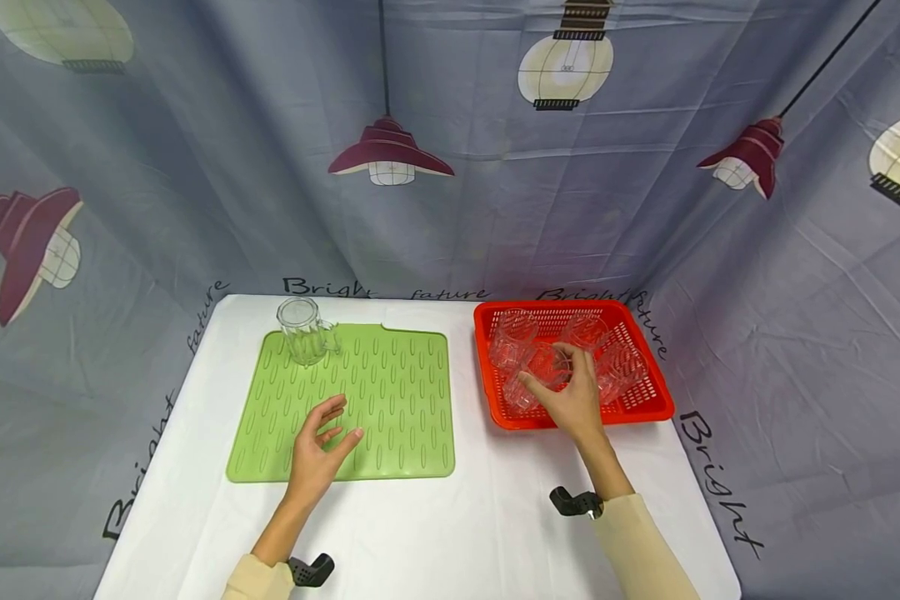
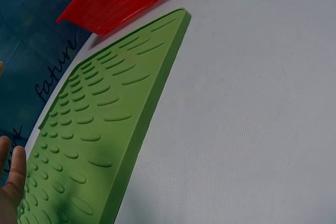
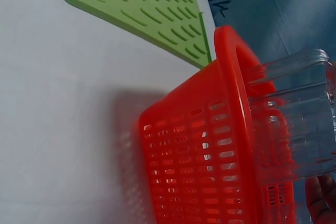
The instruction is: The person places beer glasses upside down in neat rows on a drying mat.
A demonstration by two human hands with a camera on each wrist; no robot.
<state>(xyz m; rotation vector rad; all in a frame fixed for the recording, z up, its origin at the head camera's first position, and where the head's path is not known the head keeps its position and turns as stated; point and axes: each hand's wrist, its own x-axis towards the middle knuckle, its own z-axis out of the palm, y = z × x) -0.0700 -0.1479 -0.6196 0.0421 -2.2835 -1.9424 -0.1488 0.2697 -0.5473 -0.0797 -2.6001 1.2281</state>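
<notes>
My right hand (image 1: 564,385) reaches into the red basket (image 1: 495,417) and grips a clear ribbed glass cup (image 1: 546,365). In the right wrist view that cup (image 3: 299,119) sits just over the basket's rim (image 3: 231,103), with a fingertip (image 3: 320,200) beneath it. Several more clear cups (image 1: 512,337) lie in the basket. My left hand (image 1: 337,425) hovers over the green ribbed mat (image 1: 405,392), fingers spread and relaxed, holding nothing. One clear cup with a handle (image 1: 303,331) stands upright on the mat's far left corner.
The white table (image 1: 457,533) carries the mat on the left and the basket on the right. A lamp-printed blue-grey curtain (image 1: 450,208) closes in the back and sides. In the left wrist view the mat (image 2: 94,129) borders bare tabletop (image 2: 241,119).
</notes>
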